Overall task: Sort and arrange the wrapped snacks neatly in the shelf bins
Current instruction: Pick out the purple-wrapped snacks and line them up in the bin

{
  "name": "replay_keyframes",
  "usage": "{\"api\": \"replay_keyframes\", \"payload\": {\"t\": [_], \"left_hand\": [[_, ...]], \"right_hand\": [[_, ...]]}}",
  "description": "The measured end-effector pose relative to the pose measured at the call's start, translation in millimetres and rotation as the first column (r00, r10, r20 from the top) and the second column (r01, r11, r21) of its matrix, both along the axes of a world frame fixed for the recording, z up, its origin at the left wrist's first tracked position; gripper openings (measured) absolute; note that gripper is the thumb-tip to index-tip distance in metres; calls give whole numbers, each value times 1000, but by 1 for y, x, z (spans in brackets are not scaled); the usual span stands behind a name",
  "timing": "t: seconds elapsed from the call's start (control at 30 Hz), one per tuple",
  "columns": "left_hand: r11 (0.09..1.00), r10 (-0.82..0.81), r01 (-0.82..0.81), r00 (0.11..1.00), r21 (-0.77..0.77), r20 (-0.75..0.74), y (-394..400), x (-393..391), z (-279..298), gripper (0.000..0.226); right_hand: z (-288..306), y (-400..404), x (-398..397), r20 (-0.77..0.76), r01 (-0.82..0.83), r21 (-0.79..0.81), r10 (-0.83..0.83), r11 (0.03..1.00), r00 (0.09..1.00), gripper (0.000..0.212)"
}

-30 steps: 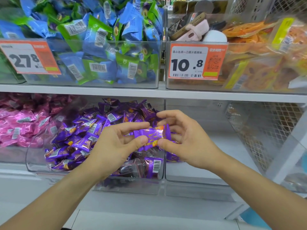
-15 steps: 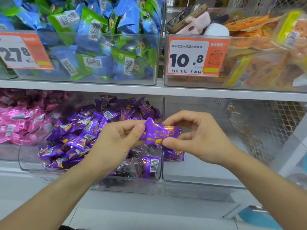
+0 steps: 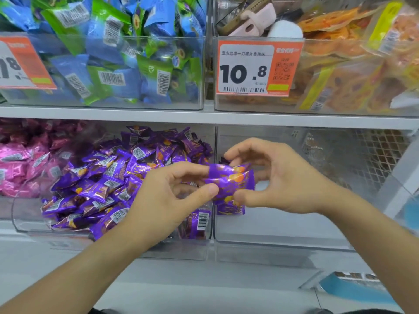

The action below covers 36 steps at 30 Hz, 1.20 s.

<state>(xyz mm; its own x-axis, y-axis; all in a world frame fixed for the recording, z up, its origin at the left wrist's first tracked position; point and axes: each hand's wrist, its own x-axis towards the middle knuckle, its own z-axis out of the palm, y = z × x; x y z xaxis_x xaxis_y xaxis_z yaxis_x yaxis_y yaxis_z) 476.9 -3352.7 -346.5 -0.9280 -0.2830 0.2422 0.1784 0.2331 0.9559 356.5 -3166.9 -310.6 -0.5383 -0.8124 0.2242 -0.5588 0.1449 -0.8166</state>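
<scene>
Crosswise, one purple snack point(image 3: 229, 181) lay, long axis nine-to-three; your left hand point(image 3: 172, 198) and right hand point(image 3: 278, 175) each pinched an end.

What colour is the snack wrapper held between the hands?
Purple with orange markings, the wrapper shows in the head view.

purple-and-orange snack wrapper point(image 3: 229, 181), pink sweets point(image 3: 20, 164), orange price tag point(image 3: 258, 66)

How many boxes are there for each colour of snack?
pink-snack bin: 1
purple-snack bins: 2, the full purple bin and the nearly bare bin with one purple pack
blue-and-green-snack bin: 1
orange-snack bin: 1
Total: 5 bins in plain view
</scene>
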Motion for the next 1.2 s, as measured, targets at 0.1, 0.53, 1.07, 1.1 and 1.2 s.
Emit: {"api": "replay_keyframes", "payload": {"t": [0.1, 0.53, 1.07, 1.1, 1.2], "left_hand": [[922, 41, -15, 997, -388, 59, -9, -3, -12, 44], [752, -30, 189, 967, -632, 254, -18, 0, -24, 71], [762, -45, 189, 969, -619, 241, -17, 1, -26, 55], [762, -45, 190, 969, -619, 242, -17, 1, -26, 55], [763, -45, 191, 969, -617, 244, -16, 1, -27, 54]], "right_hand": [[-5, 9, -22, -194, 103, 144, -74, 984, 978, 41], [-96, -18, -36, -327, 102, 516, 85, 850, 941, 54], [-105, -15, -35, -439, 151, 523, 112, 839, 892, 45], [-105, -16, -35, -442, 159, 520, 106, 839, 891, 45], [-106, -16, -36, -438, 171, 530, 96, 831, 894, 47]]}}
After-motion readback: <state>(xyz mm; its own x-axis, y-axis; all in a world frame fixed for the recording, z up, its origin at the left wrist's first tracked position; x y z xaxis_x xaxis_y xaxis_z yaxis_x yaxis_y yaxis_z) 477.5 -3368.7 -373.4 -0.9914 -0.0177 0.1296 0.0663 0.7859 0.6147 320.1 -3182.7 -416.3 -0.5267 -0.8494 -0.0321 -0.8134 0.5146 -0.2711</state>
